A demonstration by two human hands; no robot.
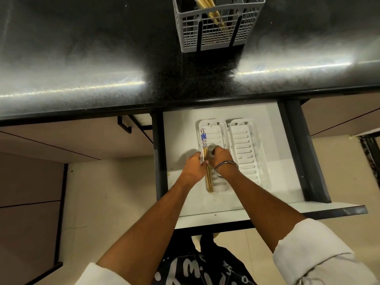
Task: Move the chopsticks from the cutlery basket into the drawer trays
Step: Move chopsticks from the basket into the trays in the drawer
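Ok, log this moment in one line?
step: laying chopsticks in left tray | left hand and right hand: on chopsticks | right tray: bare | basket: chopsticks remain

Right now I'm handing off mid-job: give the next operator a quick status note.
Left hand and right hand: both down at the chopsticks in the left tray, fingers at the pair; exact grip is unclear.
Right tray holds nothing visible.
Basket on the counter has more chopsticks standing in it.
Done: one pair in the drawer.
Left: settle this pair, then fetch the rest.
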